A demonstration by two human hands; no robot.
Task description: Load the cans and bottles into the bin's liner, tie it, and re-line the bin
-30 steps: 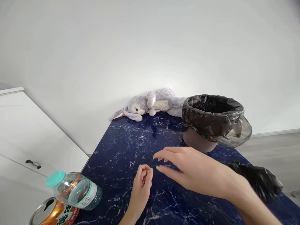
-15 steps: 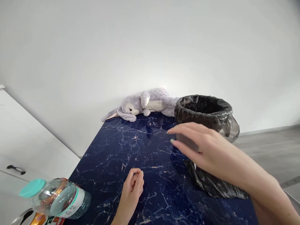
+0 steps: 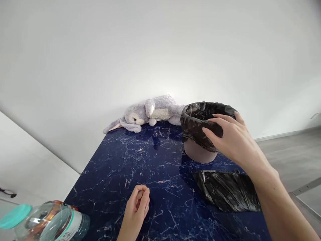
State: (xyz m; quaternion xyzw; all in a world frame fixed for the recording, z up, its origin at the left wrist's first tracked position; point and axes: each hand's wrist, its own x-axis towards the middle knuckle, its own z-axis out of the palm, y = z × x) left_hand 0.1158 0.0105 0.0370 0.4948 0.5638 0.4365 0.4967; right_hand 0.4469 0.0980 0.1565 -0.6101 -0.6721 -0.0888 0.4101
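My right hand [image 3: 229, 134] is at the near rim of a small trash bin [image 3: 198, 152] lined with a black garbage bag [image 3: 194, 125]. Its fingers reach over the rim and the thumb stays outside, with a gap between them; whether they press on the liner I cannot tell. My left hand [image 3: 137, 204] rests on the dark blue marbled tabletop [image 3: 150, 160], loosely curled, with nothing visible in it. A folded black plastic bag [image 3: 227, 192] lies under my right forearm, in front of the bin.
A grey plush rabbit [image 3: 152, 112] lies along the wall at the table's far edge, beside the bin. At the lower left stands a clear plastic jar [image 3: 57, 221] with a turquoise lid. A white cabinet [image 3: 32, 167] is on the left.
My right hand has moved up and away from me, from above the table to the bin's rim. My left hand stays curled on the table. The view has shifted slightly.
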